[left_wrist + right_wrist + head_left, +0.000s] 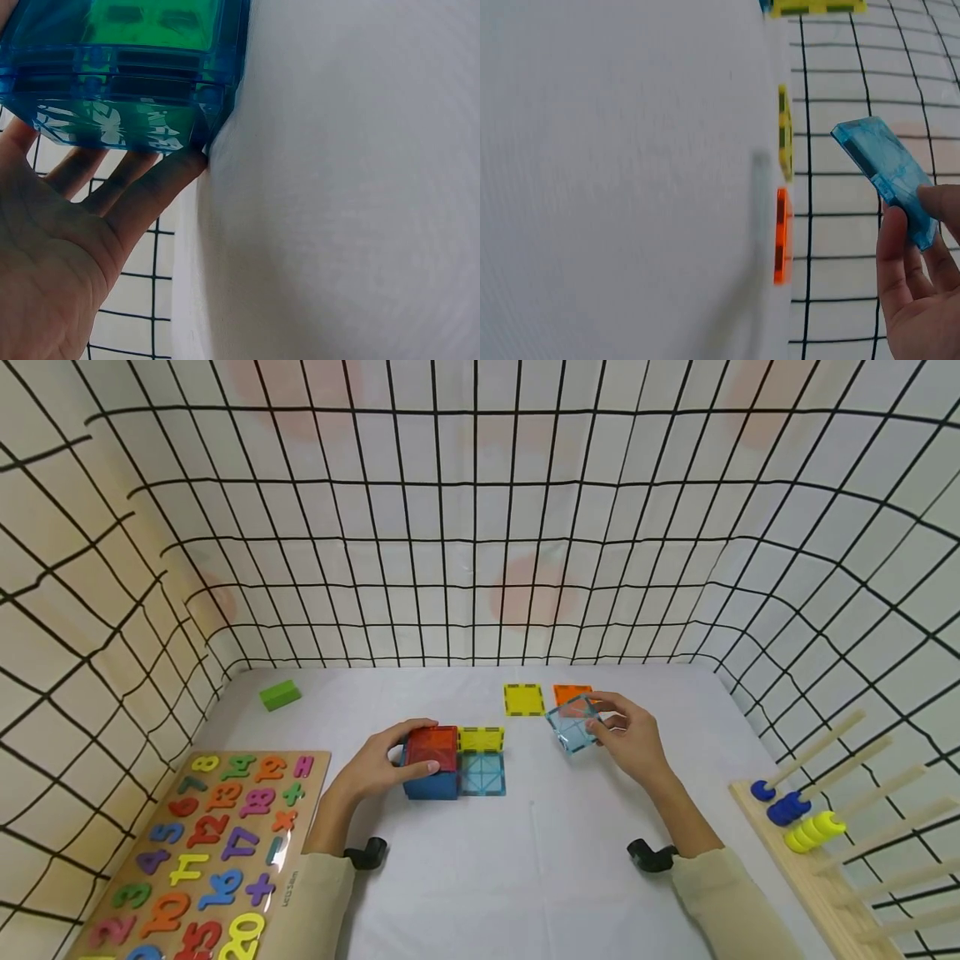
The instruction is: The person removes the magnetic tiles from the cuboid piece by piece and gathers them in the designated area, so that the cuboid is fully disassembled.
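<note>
My left hand (pixel 382 760) grips a cube of magnetic tiles (pixel 431 787), its thumb at the near side and its fingers at the back. The cube has blue sides and a red tile (pixel 432 747) on top; through its blue wall (pixel 112 124) something green shows in the left wrist view. Joined at its right are a light blue tile (pixel 482 774) lying flat and a yellow tile (pixel 481 740) standing behind that one. Raised above the table, a light blue square tile (pixel 889 169) is pinched between thumb and fingers of my right hand (pixel 630 735).
A yellow tile (pixel 523 700) and an orange tile (pixel 572 693) lie at the back. Far left is a green block (pixel 280 695). A wooden number board (pixel 318 768) lies at the left, and a pegged counting stand (pixel 795 868) at the right. Black wire mesh (pixel 474 539) encloses the table.
</note>
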A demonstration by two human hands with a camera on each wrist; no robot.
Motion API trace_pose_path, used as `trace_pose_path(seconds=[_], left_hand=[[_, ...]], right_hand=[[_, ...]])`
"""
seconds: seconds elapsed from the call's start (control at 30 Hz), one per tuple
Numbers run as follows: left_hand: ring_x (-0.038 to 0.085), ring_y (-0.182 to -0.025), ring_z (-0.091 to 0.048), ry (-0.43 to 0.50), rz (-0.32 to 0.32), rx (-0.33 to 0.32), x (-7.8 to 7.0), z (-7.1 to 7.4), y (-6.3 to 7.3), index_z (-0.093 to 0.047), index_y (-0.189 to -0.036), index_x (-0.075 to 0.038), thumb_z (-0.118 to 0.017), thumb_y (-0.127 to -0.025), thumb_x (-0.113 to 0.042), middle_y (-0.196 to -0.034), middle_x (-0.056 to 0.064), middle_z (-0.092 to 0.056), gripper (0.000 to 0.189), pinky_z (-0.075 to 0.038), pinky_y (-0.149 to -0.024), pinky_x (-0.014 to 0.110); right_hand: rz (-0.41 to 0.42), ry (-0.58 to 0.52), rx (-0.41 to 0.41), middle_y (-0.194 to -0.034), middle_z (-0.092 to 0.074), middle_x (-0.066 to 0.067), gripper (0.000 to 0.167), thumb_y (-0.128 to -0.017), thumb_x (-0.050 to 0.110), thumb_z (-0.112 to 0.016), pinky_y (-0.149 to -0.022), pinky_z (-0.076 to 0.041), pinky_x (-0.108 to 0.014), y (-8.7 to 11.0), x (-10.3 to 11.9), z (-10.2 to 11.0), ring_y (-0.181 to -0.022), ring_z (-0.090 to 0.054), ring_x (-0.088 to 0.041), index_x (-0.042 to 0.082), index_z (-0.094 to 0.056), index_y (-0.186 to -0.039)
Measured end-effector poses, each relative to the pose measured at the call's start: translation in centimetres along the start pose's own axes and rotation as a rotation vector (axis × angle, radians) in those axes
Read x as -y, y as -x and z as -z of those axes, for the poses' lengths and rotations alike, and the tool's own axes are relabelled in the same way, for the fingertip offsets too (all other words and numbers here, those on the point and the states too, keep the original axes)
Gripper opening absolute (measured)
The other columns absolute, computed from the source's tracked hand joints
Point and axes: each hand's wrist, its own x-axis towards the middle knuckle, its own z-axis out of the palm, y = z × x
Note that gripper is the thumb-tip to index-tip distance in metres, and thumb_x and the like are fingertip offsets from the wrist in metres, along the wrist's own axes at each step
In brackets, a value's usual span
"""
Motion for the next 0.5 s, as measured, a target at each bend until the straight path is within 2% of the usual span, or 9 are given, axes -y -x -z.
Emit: trace_pose_path(seconds=[0.07,0.3,0.5], left_hand=[[0.036,-0.145,-0.043,0.002,0.002,0.0,0.0,0.0,0.0,-0.049,-0.148,-0.043,-0.076,-0.087,-0.054,-0.157,0.001,-0.049,0.068,-0.045,-0.109,0.066],[0.036,-0.146,-0.043,-0.001,-0.003,0.0,0.1,0.0,0.0,-0.049,-0.149,-0.042,-0.076,-0.087,-0.054,-0.158,0.001,-0.049,0.069,-0.045,-0.109,0.067],[0.035,-0.145,-0.043,0.013,0.004,-0.002,0.0,0.0,0.0,-0.05,-0.146,-0.046,-0.077,-0.086,-0.055,-0.158,-0.001,-0.049,0.066,-0.046,-0.109,0.066]], right_hand=[[-0.024,0.008,-0.014,-0.125,-0.065,-0.021,0.042,-0.098,0.009,-0.07,-0.069,-0.064,-0.036,-0.4,-0.8,0.6,-0.081,-0.07,-0.019,0.013,-0.062,-0.139],[-0.066,0.095,-0.065,-0.126,-0.066,-0.023,0.042,-0.099,0.014,-0.07,-0.064,-0.061,-0.027,-2.2,-2.9,3.1,-0.078,-0.071,-0.009,0.011,-0.061,-0.14],[-0.17,0.098,-0.116,-0.13,-0.064,-0.024,0.043,-0.099,0.011,-0.068,-0.067,-0.062,-0.02,-3.7,-4.2,4.8,-0.077,-0.071,-0.001,0.008,-0.058,-0.142]])
